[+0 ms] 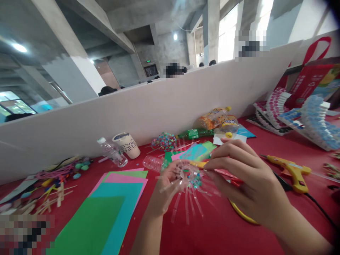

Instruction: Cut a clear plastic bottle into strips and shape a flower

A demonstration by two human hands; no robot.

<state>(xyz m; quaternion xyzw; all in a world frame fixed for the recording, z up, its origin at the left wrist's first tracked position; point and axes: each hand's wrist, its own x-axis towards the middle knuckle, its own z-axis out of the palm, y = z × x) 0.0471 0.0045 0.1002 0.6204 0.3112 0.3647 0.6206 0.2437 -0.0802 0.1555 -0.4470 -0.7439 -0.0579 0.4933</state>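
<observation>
A clear plastic bottle piece (186, 177), its side cut into thin strips that fan outward, is gripped in my left hand (166, 186). Bits of green and blue show through the piece. My right hand (244, 173) is just to its right, thumb and fingers brought together at the strips. What those fingertips pinch is too blurred to make out. Behind the fingertips lies a small yellow object, partly covered. A yellow curved handle (243, 214) shows on the red table below my right hand.
Coloured paper sheets (92, 216) lie on the red table (212, 233) at left. A yellow glue gun (297, 173) with a black cord rests at right. Along the white partition (159, 109) are a cup (130, 145), a water bottle (113, 152), a star-covered piece (166, 141) and a green bottle (196, 133).
</observation>
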